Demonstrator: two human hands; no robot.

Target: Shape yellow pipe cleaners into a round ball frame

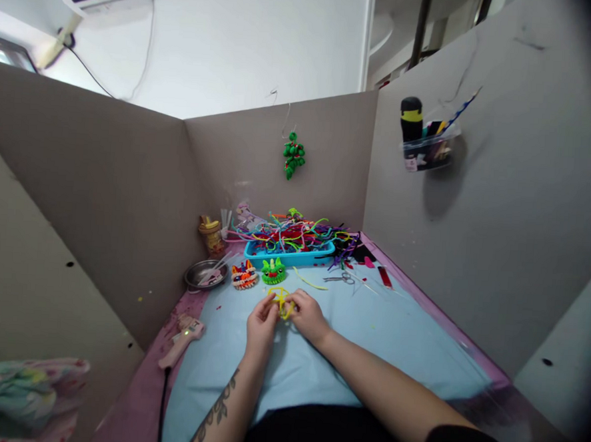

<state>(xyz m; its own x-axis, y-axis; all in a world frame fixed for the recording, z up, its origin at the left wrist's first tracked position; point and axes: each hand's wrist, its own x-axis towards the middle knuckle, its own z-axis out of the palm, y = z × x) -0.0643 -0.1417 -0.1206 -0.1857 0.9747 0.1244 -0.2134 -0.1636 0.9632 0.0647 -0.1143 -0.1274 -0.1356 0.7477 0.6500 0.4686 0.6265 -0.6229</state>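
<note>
Fingers of the left hand (263,317) and the right hand (308,313) are pinched on opposite sides of a small, looped yellow shape (281,303) of fuzzy, bendable stems, which is held in front of a bright-blue rectangular plastic tray (298,257). By this two-sided grip, it seems, the flimsy loops are steadied; exactly which fingertips are pressed on them cannot be told. Just in front of the tray, a green fuzzy animal-like head (273,273) and an orange-and-white fuzzy head (245,276) are set side by side, perhaps to be easily seen. Multicoloured fuzzy stems (294,235) are heaped in the tray, apparently so that they are gathered within reach. Silver metal scissors (346,278) are laid to the tray's near right, probably handy for the right hand. Well to the tray's near left, a pale-pink glue gun (184,339) is rested, its black cable (162,406) seemingly routed clear of both hands.
</note>
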